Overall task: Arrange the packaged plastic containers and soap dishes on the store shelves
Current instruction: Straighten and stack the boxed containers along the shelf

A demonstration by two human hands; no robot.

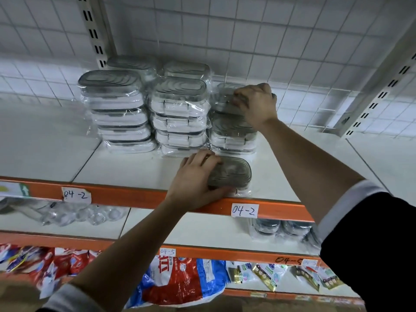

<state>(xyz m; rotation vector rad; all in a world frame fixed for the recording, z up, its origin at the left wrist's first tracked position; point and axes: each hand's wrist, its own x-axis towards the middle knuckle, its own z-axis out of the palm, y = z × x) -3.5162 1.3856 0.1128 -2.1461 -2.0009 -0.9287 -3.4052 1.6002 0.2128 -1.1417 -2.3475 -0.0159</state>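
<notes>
Left fingers [199,159] curled over the lone front container [235,174]; right fingers [241,98] pinching the right stack's top container [221,99].

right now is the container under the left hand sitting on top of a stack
No, the container under the left hand lies alone on the shelf at its front edge, before the stacks.

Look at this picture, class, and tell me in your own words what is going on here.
A person is stocking a store shelf with plastic-wrapped containers. The left hand grips a lone container at the shelf's front edge. The right hand pinches the top container of the right-hand stack further back. Two taller stacks stand to its left.
</notes>
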